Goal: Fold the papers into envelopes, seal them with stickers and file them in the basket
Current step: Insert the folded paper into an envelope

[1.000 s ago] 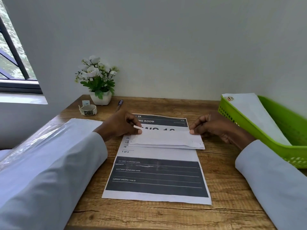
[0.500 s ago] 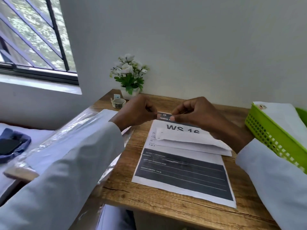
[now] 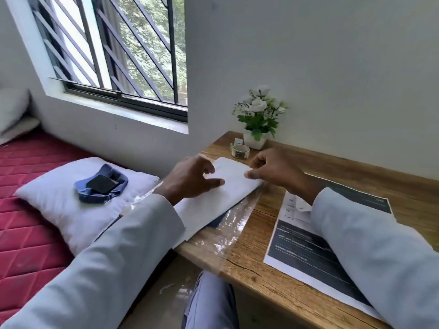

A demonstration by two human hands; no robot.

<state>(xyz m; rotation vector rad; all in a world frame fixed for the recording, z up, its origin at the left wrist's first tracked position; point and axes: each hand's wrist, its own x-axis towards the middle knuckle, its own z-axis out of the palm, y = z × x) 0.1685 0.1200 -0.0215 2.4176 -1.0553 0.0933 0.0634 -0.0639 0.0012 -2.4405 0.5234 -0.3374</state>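
Both hands were seen over a stack of blank white paper [image 3: 213, 200] that lay in a clear plastic wrapper [image 3: 235, 224] at the left end of the wooden desk [image 3: 356, 162], its near end overhanging the desk edge. The left hand [image 3: 190, 179] rested on the top sheet with fingers loosely bent and the forefinger stretched flat across the paper; nothing appeared to be gripped by it. The right hand [image 3: 273, 169] was curled at the stack's far right edge, thumb and forefinger drawn together as if pinching the edge of the top sheet, though the contact itself could not be made out for certain. A printed form [image 3: 308, 245] lay flat further right, partly hidden under the right sleeve, with a scrap of folded white paper just visible at its upper part. A roll of stickers [image 3: 240, 151] stood beside a small flower pot [image 3: 255, 141] at the back; the basket was out of view. The sheets were judged to be light, thin and limp, easily creased and inclined to cling together, so a single sheet would best be lifted by a corner or edge while the rest was held down by the other hand. The slick wrapper might let the stack slide.
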